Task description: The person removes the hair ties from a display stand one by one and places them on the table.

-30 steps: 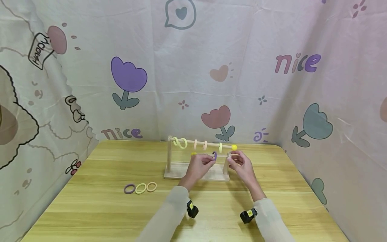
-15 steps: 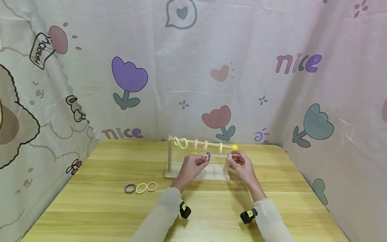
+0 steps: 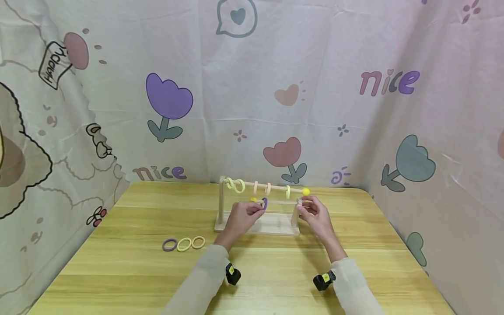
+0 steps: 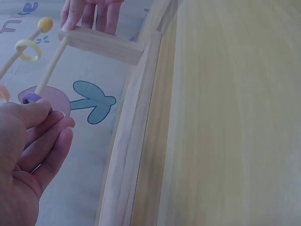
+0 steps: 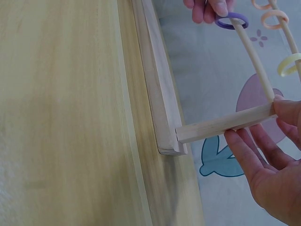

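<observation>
My left hand (image 3: 241,217) pinches a purple ring (image 3: 264,204) between thumb and fingertips. The ring is around the lower rod (image 5: 254,56) of a wooden stand (image 3: 275,224), close to the yellow ball (image 3: 253,200) at that rod's left end. At the stand's right side, my right hand (image 3: 318,218) grips the top of the short post (image 5: 225,123), thumb on one side and fingers on the other. Along the upper rod (image 3: 277,188) hang several rings, including a light green ring (image 3: 239,186) at the left and a peach ring (image 3: 267,189) mid-rod.
Left of the stand, a purple ring (image 3: 169,245), a pale yellow ring (image 3: 183,244) and a peach ring (image 3: 198,243) lie in a row on the wooden table (image 3: 118,280). A tall post (image 3: 221,201) and a yellow ball (image 3: 306,191) end the upper rod. Patterned cloth hangs behind.
My left hand has moved left, sliding the purple ring along the lower rod from near the short post towards the yellow ball. My right hand stays on the post.
</observation>
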{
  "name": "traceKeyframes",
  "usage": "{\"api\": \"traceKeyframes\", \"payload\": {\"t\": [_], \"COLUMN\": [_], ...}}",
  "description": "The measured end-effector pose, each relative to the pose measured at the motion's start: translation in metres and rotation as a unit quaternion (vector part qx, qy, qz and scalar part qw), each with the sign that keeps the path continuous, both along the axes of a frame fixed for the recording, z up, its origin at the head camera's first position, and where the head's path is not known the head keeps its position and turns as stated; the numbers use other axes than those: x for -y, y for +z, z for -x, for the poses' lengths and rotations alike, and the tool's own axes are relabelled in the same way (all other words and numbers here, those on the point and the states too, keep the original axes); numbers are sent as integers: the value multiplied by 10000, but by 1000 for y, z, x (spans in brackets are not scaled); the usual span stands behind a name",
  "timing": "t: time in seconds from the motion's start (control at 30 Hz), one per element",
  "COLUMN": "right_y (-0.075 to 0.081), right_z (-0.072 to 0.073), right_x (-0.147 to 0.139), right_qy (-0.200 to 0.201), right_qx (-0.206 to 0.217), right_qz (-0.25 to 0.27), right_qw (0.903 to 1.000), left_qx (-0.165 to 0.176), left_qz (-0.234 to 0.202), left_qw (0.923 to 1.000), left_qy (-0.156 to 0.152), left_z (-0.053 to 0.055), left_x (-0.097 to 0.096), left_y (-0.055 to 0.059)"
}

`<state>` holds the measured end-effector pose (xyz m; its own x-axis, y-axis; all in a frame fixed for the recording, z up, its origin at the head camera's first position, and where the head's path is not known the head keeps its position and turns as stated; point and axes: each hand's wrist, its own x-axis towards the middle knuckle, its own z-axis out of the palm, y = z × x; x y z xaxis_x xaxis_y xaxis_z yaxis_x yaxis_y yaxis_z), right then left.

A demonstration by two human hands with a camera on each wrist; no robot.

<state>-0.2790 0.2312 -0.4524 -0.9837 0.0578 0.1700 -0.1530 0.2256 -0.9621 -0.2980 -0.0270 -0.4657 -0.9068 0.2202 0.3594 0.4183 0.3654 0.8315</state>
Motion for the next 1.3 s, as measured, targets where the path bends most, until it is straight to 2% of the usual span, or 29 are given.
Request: {"api": "traceKeyframes", "payload": {"t": [0.2, 0.43, 0.7, 0.97, 1.17, 1.3], "right_y": [0, -2, -2, -2, -2, -3], "right_z": [0, 2, 1, 1, 1, 2], "right_x": [0, -1, 0, 0, 0, -1], "right_qy": [17, 11, 11, 3, -10, -1], "right_qx": [9, 37, -12, 27, 19, -2], "right_qz": [56, 11, -2, 29, 0, 10], "right_qw": [10000, 10000, 10000, 10000, 10000, 10000], "left_qx": [-60, -305, -418, -282, -188, -72], "left_qz": [-97, -119, -251, -474, -274, -42], "left_qw": [9999, 9993, 9985, 9983, 9991, 9997], "left_qy": [17, 152, 231, 168, 280, 224], "left_z": [1, 0, 3, 4, 0, -3], "left_x": [8, 17, 25, 34, 43, 51], "left_y": [-1, 0, -2, -3, 0, 4]}}
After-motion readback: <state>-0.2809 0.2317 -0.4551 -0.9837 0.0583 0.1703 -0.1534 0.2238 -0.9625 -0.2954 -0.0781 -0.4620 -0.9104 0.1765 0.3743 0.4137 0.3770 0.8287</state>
